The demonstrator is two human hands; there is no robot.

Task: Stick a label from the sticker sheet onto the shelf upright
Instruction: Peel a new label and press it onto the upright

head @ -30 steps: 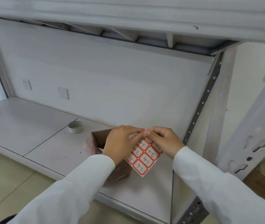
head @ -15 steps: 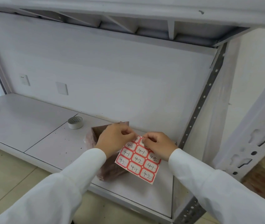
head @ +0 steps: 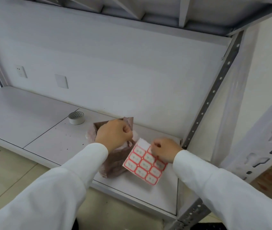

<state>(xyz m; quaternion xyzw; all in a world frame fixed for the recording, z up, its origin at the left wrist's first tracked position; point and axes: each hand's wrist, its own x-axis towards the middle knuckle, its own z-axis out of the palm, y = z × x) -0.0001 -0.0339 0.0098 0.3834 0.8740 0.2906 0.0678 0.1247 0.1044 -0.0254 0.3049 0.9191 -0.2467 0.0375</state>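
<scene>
From the head camera I see my right hand (head: 164, 149) pinching the top edge of the sticker sheet (head: 144, 163), which hangs tilted just above the shelf board (head: 52, 138), near its right end. My left hand (head: 115, 136) is curled with thumb and finger pressed together; I cannot tell if a label is between them. It is over a brown plastic bag (head: 113, 165). The shelf upright (head: 213, 92), grey with holes, stands just right of my right hand. A tape roll (head: 76, 118) sits further left.
</scene>
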